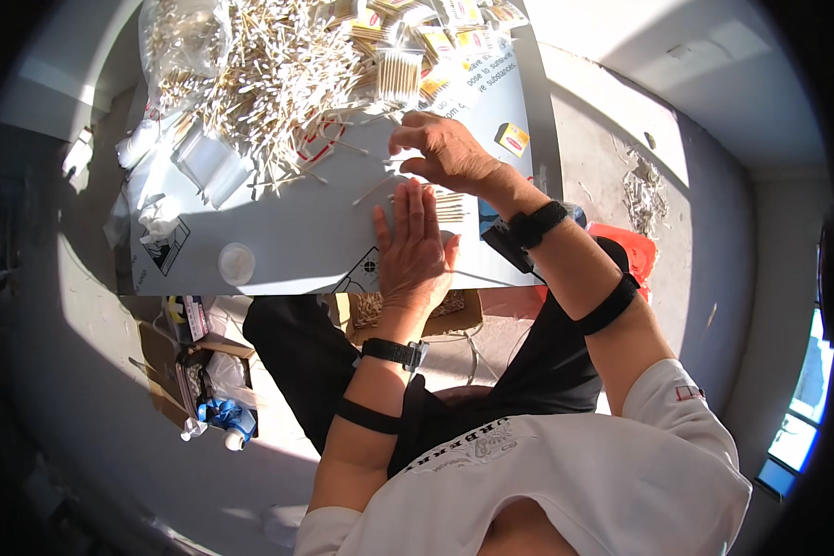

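Observation:
My left hand (413, 248) lies flat on the grey-white board, its fingers stretched forward over a row of cotton swabs (451, 208) that shows at its right side. Just beyond it, my right hand (452, 156) is bent at the wrist with curled fingers. White swab tips show near its thumb and index finger, but what the fingers pinch is too small to make out. A few loose swabs (372, 193) lie left of the hands. Farther off is a big heap of cotton swabs (273, 79), with a filled clear packet of swabs (398, 76) at its right.
Several packets with yellow labels (440, 42) lie at the far right, and one yellow card (512, 140) lies nearer. Clear plastic bags (211, 165) and a round white lid (237, 264) are on the left. Below the board's near edge sits a cardboard box of swabs (454, 320).

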A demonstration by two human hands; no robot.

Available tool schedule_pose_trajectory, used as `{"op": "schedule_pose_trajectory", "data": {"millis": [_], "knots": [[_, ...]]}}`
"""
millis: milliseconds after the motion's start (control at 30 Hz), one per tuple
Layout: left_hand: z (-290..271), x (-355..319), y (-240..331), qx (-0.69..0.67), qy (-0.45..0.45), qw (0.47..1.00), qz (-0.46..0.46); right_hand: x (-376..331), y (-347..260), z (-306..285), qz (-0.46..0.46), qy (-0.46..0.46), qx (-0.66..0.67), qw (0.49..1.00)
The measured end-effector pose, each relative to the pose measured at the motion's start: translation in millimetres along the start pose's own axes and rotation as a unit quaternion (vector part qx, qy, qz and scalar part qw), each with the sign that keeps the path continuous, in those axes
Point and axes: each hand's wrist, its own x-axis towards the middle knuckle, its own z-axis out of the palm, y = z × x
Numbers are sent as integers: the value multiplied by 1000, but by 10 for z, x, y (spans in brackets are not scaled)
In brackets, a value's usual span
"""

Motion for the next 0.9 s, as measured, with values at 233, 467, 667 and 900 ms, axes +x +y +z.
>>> {"op": "schedule_pose_trajectory", "data": {"millis": [233,467,667,900], "knots": [[-73,12,42,38,-115,992,-20,176,-126,298,-86,-45,1,995],[-7,10,32,7,-16,1000,-3,-117,285,-52,101,-7,-28,994],[-45,2,27,0,37,999,5,-337,155,104,31,29,47,998],[-31,-12,-9,11,28,1000,-3,-56,3,97,114,164,57,978]]}}
